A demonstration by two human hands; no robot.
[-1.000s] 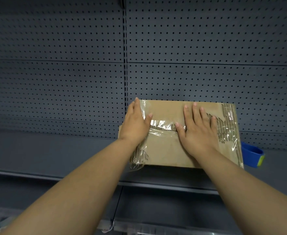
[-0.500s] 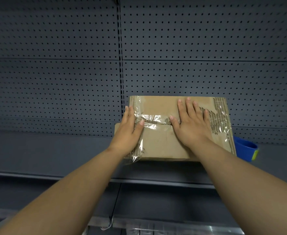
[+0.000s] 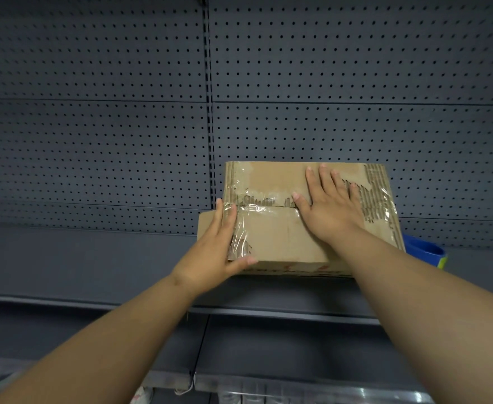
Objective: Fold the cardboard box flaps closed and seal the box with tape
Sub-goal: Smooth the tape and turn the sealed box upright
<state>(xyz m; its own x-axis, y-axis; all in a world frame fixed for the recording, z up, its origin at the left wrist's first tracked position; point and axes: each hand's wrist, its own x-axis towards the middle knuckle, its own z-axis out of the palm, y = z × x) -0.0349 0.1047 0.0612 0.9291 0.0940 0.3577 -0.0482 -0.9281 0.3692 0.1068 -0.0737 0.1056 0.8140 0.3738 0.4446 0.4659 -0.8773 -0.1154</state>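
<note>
A worn brown cardboard box (image 3: 280,237) sits on a dark grey shelf (image 3: 93,266) with its top flaps folded shut. Clear tape (image 3: 248,209) runs along the centre seam and down the box's left end. My left hand (image 3: 217,246) lies against the left end of the box, fingers straight over the tape and thumb along the front edge. My right hand (image 3: 329,205) rests flat on the top right of the box, fingers spread and straight. A small side flap (image 3: 207,225) sticks out at the left behind my left hand.
A blue tape dispenser (image 3: 425,252) lies on the shelf just right of the box, partly hidden by it. A perforated grey back panel (image 3: 123,112) rises behind. The shelf's front edge (image 3: 268,312) runs below my forearms, with a lower shelf level underneath.
My left hand has slid from the box's top down and left onto its left end, over the tape. My right hand has stayed flat on top.
</note>
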